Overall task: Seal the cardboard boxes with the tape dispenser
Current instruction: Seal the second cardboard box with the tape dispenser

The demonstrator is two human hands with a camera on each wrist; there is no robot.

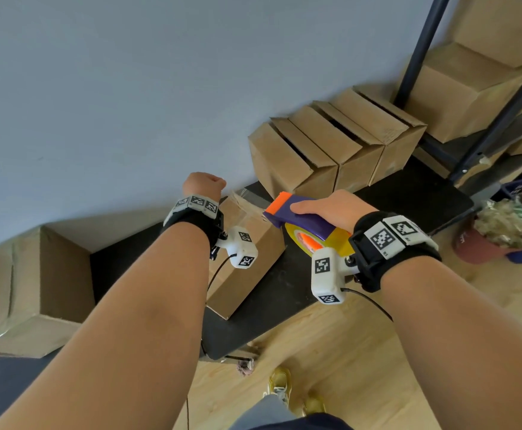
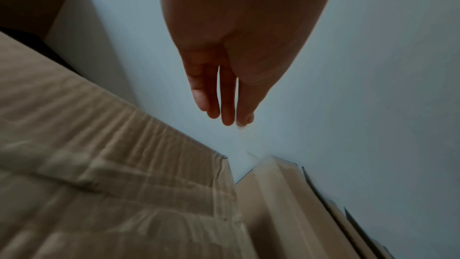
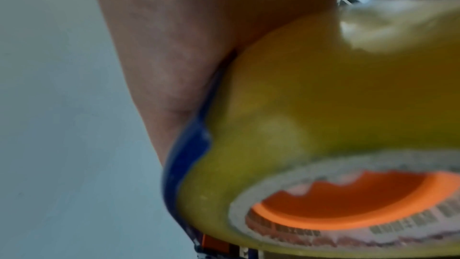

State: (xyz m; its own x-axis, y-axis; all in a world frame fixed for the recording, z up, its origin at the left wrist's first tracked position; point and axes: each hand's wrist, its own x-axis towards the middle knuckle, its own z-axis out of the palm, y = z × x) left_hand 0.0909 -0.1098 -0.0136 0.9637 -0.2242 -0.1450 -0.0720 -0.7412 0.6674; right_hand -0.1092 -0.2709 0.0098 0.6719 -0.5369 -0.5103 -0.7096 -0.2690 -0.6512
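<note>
the left hand [image 2: 239, 50] hangs with straight fingers [image 2: 227, 97] holding nothing, above the cardboard box [image 1: 247, 262] on the black table [image 1: 284, 293]. the right hand [image 1: 334, 209] curls around the tape dispenser [image 1: 296, 212] (yellow roll, orange core), over the box's right edge, clear tape [image 1: 247, 200] trailing from it.

Purple-orange tape dispenser [image 1: 296, 217], brown boxes [image 1: 331, 144]

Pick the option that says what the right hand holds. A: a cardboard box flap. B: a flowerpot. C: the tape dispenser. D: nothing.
C: the right hand grips the purple and orange tape dispenser over the box, while the left hand holds nothing, its fingers straight.
</note>
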